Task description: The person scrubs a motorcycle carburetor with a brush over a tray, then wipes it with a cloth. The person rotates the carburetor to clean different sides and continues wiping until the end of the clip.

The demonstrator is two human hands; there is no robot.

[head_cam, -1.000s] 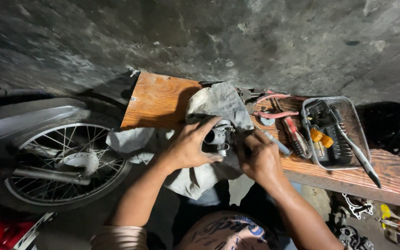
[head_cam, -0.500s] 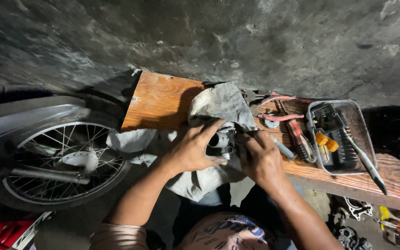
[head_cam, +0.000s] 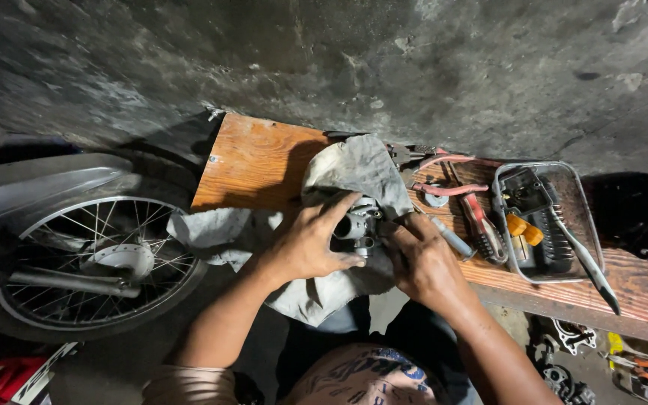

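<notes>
A small grey metal engine part [head_cam: 359, 225], like a carburetor, rests on a dirty grey rag [head_cam: 361, 171] spread over a wooden bench [head_cam: 253, 161]. My left hand [head_cam: 310, 244] grips the part from the left, fingers curled around it. Pressed against the part's right side, my right hand [head_cam: 423, 259] has its fingers closed on it; what the fingertips hold is hidden.
A metal tray [head_cam: 586, 225] of tools and black parts sits at the right of the bench, with red-handled pliers [head_cam: 481, 229] and a cylindrical socket [head_cam: 453, 238] beside it. A spoked motorcycle wheel [head_cam: 95, 262] stands at the left. More parts lie on the floor [head_cam: 571, 352] lower right.
Both hands stay on the metal part with only slight finger shifts. The view has drifted a little, so the tray sits slightly further right.
</notes>
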